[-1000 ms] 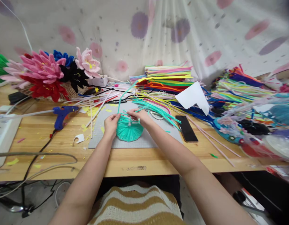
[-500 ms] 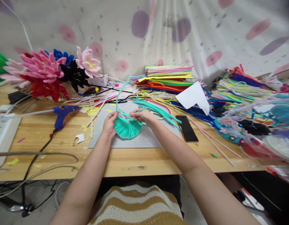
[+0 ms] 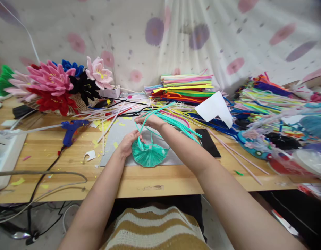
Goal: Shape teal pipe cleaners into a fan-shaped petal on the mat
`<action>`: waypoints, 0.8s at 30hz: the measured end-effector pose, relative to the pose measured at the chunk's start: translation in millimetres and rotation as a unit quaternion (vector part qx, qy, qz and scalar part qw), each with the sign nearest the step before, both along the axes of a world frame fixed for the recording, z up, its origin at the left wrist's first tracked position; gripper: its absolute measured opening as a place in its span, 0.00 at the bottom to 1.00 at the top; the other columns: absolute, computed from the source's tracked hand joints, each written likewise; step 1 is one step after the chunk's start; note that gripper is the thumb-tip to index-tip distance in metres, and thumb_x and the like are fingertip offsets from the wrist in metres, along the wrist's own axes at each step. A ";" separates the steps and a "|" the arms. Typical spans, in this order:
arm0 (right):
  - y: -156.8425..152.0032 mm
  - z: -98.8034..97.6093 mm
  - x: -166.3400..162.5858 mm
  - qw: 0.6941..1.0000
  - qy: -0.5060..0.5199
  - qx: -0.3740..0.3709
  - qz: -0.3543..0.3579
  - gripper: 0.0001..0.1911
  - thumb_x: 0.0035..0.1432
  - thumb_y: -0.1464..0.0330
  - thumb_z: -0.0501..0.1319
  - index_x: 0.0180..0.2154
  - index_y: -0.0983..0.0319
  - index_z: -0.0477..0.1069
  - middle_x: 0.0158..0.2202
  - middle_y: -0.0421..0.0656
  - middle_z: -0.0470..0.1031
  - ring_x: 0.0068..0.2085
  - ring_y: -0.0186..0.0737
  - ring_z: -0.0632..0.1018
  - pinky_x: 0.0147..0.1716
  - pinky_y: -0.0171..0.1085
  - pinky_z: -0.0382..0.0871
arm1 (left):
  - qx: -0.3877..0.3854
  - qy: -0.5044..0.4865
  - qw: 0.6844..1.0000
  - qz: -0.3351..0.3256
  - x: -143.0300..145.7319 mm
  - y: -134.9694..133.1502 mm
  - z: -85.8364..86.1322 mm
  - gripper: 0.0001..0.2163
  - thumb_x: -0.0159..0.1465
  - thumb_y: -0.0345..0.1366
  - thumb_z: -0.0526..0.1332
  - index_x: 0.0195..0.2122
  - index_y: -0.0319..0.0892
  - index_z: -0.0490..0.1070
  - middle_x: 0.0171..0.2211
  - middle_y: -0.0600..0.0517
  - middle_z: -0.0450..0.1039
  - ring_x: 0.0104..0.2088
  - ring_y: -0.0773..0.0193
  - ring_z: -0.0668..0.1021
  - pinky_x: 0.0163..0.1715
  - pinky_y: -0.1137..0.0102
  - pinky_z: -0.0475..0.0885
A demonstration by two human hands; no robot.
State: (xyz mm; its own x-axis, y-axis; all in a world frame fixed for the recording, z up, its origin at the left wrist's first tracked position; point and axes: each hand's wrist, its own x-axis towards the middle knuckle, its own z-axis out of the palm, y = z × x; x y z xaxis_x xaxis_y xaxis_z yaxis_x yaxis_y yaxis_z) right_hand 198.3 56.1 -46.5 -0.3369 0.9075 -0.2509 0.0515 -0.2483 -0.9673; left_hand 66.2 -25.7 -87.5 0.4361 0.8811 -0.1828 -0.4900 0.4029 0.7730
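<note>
A fan-shaped piece made of turquoise pipe cleaners (image 3: pixel 150 156) is held low over the front of the grey cutting mat (image 3: pixel 115 137). My left hand (image 3: pixel 129 141) is closed on its upper left corner. Above and slightly right, my right hand (image 3: pixel 149 120) pinches a long loose turquoise pipe cleaner (image 3: pixel 142 126) that runs up from that corner; its free end sticks out past the hand to the right. Behind my right wrist lies a bundle of turquoise pipe cleaners (image 3: pixel 182 126), partly hidden by the forearm.
A blue hot glue gun (image 3: pixel 70 131) with its cable lies to the left, below a cluster of fuzzy flowers (image 3: pixel 52 81). Stacked coloured pipe cleaners (image 3: pixel 187 85) fill the back. On the right are a black phone (image 3: pixel 208 143), white paper (image 3: pixel 214 109) and more pipe cleaners (image 3: pixel 267 93).
My right hand has moved up and left, from the fan's upper edge to the loose pipe cleaner. That strand now bends to the right. The fan has shifted slightly down and right.
</note>
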 end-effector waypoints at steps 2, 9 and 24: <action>2.7 2.2 -2.8 0.998 -0.001 0.033 0.047 0.05 0.37 0.76 0.66 0.23 0.67 0.72 0.18 0.37 0.70 0.22 0.26 0.67 0.22 0.28 0.61 | -0.011 0.009 1.000 -0.022 0.7 0.8 -2.1 0.16 0.45 0.38 0.70 0.31 0.39 0.67 0.19 0.58 0.69 0.20 0.69 0.74 0.26 0.72 0.73; 2.6 6.1 -20.1 0.983 -0.003 0.076 0.165 0.10 0.37 0.72 0.69 0.26 0.68 0.72 0.17 0.36 0.68 0.20 0.25 0.65 0.20 0.27 0.59 | -0.051 0.062 0.997 -0.016 8.4 -2.1 6.3 0.14 0.42 0.37 0.71 0.24 0.37 0.68 0.16 0.56 0.70 0.16 0.68 0.73 0.21 0.72 0.70; -33.8 8.8 6.9 0.953 -0.178 0.231 0.085 0.08 0.47 0.68 0.64 0.31 0.64 0.69 0.21 0.35 0.67 0.23 0.27 0.65 0.26 0.29 0.57 | 0.127 0.283 0.897 0.314 -2.0 22.2 -29.9 0.06 0.48 0.34 0.65 0.23 0.41 0.68 0.16 0.58 0.66 0.20 0.68 0.70 0.23 0.75 0.63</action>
State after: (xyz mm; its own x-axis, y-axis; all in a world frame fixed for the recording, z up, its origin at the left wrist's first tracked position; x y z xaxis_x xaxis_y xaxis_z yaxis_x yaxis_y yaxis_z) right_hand 205.2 22.3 -37.7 -0.4562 0.8891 0.0359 0.3978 0.2399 -0.8856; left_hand 64.2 -3.5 -117.3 -0.2600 0.9653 0.0229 -0.0583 -0.0394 0.9975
